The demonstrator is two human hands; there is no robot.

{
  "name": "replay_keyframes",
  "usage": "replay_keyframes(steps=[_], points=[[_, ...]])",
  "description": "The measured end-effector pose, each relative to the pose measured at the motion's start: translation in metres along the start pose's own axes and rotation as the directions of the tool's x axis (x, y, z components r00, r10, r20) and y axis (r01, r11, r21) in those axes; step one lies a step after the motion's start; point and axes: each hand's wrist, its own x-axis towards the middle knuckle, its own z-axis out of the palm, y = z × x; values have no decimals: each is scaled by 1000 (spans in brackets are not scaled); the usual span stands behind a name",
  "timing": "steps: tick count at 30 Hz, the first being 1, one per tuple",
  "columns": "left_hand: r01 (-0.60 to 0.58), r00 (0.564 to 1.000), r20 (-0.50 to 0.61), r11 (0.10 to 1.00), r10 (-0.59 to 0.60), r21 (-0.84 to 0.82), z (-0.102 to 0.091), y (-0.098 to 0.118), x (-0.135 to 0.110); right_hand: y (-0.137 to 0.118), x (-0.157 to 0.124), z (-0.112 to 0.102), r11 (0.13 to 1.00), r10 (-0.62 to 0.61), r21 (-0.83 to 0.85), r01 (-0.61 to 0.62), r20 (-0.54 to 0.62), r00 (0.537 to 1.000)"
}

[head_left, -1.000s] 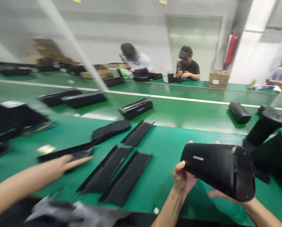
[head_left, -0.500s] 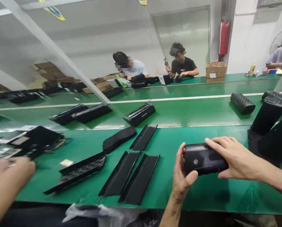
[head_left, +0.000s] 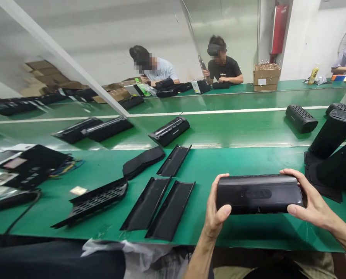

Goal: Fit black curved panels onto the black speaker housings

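A black bar-shaped speaker body [head_left: 258, 193] lies lengthwise between my hands, just above the green bench mat [head_left: 248, 232]. My left hand [head_left: 216, 205] grips its left end, with the thumb across the front. My right hand [head_left: 309, 197] wraps the right end, fingers over the top. An oval recess shows on the side facing me. Nearest my left hand lie a pair of flat black channel-shaped covers [head_left: 170, 211], and a black perforated grille panel [head_left: 99, 201] rests farther left.
Upright black speaker housings [head_left: 332, 133] stand at the right. Black electronics with coloured wires [head_left: 36, 166] lie at the left. A plastic bag [head_left: 126, 252] hangs over the near edge. Co-workers [head_left: 222, 64] sit at a farther green bench, beyond a glass pane.
The speaker has turned to lie lengthwise, showing its long side, and my hands have shifted to its two ends. The other person's hand at the lower left has left view.
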Motion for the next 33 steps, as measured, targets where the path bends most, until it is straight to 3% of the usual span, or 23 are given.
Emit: replay_keyframes(steps=[3, 4, 7, 9, 13, 15, 20, 22, 25, 28, 31, 33], points=[[99, 995, -9, 995, -99, -9, -2, -9, 6, 5, 7, -3, 977, 185, 111, -182, -15, 983], [147, 989, 13, 989, -147, 2, -2, -11, 8, 8, 10, -3, 939, 294, 180, -292, 12, 956], [201, 972, 114, 979, -204, 37, -1, -11, 15, 14, 19, -3, 741, 544, 343, -577, 195, 816], [180, 975, 128, 984, -179, 4, 3, -11, 18, 15, 20, -2, 671, 577, 367, -644, 287, 764], [170, 984, 63, 984, -167, -48, 12, -15, 21, 16, 12, -3, 652, 596, 367, -664, 293, 747], [195, 980, 42, 980, -193, -39, 14, -17, 22, 18, 7, -9, 686, 575, 334, -647, 295, 763], [219, 975, 62, 974, -216, -64, 12, -19, 26, 26, 0, -27, 877, 431, 35, -479, 383, 817], [272, 961, 77, 956, -265, -110, 10, -19, 31, 29, 9, -21, 885, 424, 60, -461, 304, 853], [336, 932, -60, 913, -359, -233, 5, -16, 36, 28, 49, 0, 834, 508, 175, -523, 123, 852], [202, 918, -283, 941, -279, -271, 0, -10, 21, 19, 113, 11, 844, 516, 180, -506, -9, 857], [157, 930, -307, 974, -202, -165, -10, -10, -20, 5, 161, 1, 918, 397, 76, -390, -120, 910], [189, 912, -346, 974, -220, -121, -22, -17, -57, -6, 169, -10, 954, 291, -34, -299, -143, 946]])
